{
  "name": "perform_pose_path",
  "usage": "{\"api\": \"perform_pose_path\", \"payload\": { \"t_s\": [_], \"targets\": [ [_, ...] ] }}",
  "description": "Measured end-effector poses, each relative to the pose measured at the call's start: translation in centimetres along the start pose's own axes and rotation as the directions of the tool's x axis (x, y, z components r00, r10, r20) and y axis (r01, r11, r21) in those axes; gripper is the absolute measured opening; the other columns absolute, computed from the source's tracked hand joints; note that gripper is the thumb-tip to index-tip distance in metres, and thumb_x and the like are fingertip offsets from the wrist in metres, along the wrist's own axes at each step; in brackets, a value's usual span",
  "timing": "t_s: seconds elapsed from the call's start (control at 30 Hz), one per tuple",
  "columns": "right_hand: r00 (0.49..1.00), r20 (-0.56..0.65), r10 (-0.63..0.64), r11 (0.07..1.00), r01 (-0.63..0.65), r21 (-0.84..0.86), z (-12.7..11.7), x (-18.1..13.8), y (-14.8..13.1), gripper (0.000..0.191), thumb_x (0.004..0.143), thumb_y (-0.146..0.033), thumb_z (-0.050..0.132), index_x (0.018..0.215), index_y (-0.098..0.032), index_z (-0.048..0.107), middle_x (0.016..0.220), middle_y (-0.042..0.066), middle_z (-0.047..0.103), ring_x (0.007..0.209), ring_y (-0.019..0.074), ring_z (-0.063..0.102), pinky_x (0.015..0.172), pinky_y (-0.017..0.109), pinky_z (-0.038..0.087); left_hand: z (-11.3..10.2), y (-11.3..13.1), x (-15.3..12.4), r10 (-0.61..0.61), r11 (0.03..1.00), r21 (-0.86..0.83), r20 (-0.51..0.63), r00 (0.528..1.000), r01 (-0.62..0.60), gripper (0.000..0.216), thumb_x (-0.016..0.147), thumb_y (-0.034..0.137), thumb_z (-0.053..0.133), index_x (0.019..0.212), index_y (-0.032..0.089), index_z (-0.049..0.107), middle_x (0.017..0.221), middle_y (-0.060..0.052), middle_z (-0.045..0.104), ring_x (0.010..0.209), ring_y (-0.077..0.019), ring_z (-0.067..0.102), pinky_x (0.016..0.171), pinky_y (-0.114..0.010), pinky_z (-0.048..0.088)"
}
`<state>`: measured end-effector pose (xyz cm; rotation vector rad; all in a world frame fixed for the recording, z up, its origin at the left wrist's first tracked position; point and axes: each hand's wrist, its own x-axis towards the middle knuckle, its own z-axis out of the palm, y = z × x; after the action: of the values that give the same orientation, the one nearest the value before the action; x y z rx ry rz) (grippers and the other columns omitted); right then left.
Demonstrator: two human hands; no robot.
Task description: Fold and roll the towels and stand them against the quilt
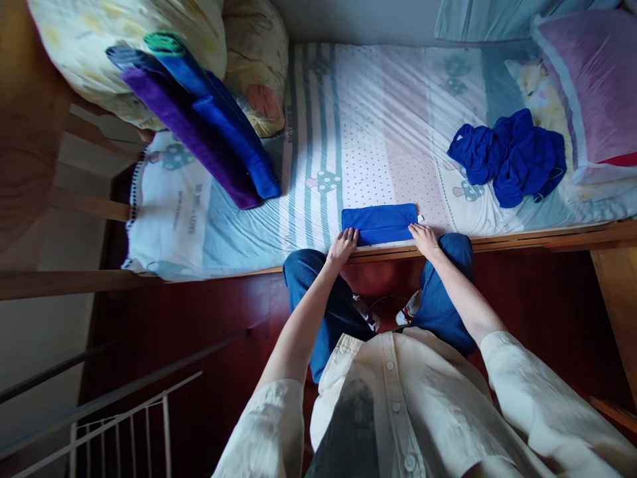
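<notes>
Royal-blue folded cloth (pixel 379 224), purple towel (pixel 189 126), striped, dotted pale sheet (pixel 358 133), pink pillow (pixel 592 86).

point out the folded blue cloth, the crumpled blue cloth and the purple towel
folded blue cloth (pixel 379 224), head view, middle of its top face
crumpled blue cloth (pixel 515 156), head view, centre of the heap
purple towel (pixel 192 136), head view, mid-length

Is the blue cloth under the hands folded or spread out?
Folded: the blue cloth lies as a neat narrow rectangle at the bed's edge.
</notes>
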<state>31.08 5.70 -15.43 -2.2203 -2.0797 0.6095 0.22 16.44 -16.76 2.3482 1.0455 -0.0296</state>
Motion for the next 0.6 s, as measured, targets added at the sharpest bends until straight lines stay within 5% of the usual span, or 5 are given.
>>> {"api": "perform_pose_path", "payload": {
  "t_s": [0.2, 0.33, 0.6],
  "targets": [
    [0.996, 0.066, 0.055, 0.999, -0.055, -0.002, -0.7, -0.5, 0.1, 0.058, 0.09, -0.002, 0.049, 0.143, -0.02, 0.064, 0.142, 0.017, 0.066, 0.132, 0.0341, 0.061, 0.113, 0.049, 0.046, -0.3, 0.1, -1.3, -0.049, 0.992, -0.121, -0.046, 0.998, 0.043, 0.052, 0.09, 0.014, 0.048, 0.14, 0.019, 0.062, 0.147, -0.021, 0.059, 0.14, -0.0335, 0.054, 0.121, -0.048, 0.04],
    [0.98, 0.147, 0.131, 0.988, -0.141, 0.059, -1.7, -1.6, 0.8, 0.058, 0.084, -0.005, 0.062, 0.139, -0.024, 0.069, 0.133, 0.014, 0.071, 0.123, 0.034, 0.066, 0.11, 0.046, 0.049, -0.9, -0.6, -2.6, -0.095, 0.984, -0.145, 0.047, 0.994, 0.101, 0.053, 0.079, 0.015, 0.061, 0.131, 0.023, 0.069, 0.138, -0.017, 0.067, 0.126, -0.0345, 0.066, 0.113, -0.045, 0.048],
    [0.956, -0.044, 0.291, 0.799, -0.217, 0.561, -1.6, -0.5, 1.2, 0.044, 0.077, -0.01, 0.066, 0.119, -0.019, 0.074, 0.115, 0.006, 0.078, 0.111, 0.0244, 0.071, 0.104, 0.042, 0.055, -3.0, -0.8, -1.3, -0.26, 0.922, -0.302, -0.02, 0.965, 0.242, 0.047, 0.076, 0.01, 0.058, 0.119, 0.02, 0.074, 0.118, -0.01, 0.077, 0.115, -0.0271, 0.071, 0.107, -0.037, 0.052]
  ]
}}
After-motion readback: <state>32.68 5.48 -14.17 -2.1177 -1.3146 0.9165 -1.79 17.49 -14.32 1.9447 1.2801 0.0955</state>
